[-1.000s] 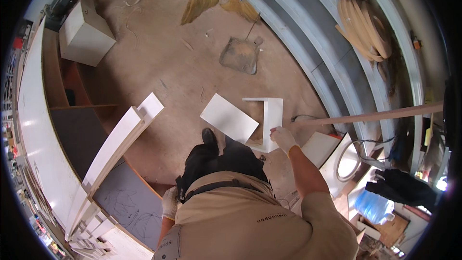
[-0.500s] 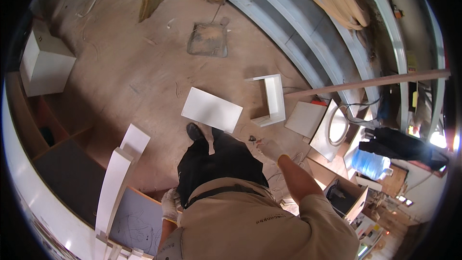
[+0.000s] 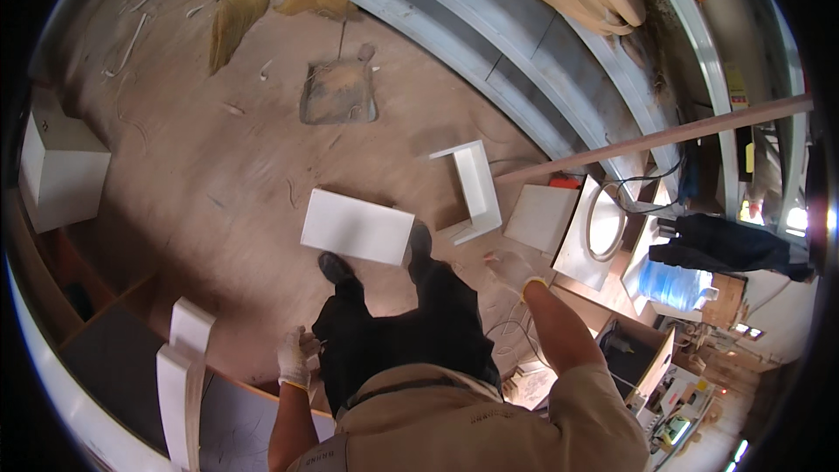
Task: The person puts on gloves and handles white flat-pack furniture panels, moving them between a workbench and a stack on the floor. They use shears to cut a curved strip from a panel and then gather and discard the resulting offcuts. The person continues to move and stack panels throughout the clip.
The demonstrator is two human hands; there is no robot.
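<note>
My left hand (image 3: 297,357), in a white work glove, hangs beside my left thigh. Its fingers are loosely bent and apart, with nothing visible in them. My right hand (image 3: 514,273), also gloved, is held out to the right over the floor, fingers stretched and somewhat blurred; I see nothing in it. Just beyond my shoes lies a white rectangular box or panel (image 3: 358,225); neither hand touches it. A white open-sided frame (image 3: 476,188) stands on the floor to its right, nearer my right hand.
White boards (image 3: 185,371) stand at the left by a grey-topped cabinet (image 3: 114,332). A white box (image 3: 65,170) sits farther left. Ahead are a dustpan (image 3: 339,92) and brooms (image 3: 236,22). A long wooden strip (image 3: 655,140), a blue water bottle (image 3: 673,284) and cables are at the right.
The view has shifted, and my feet have stepped apart beside the white box. My left hand has swung out from my hip. A small dark thing near my right fingertips no longer shows.
</note>
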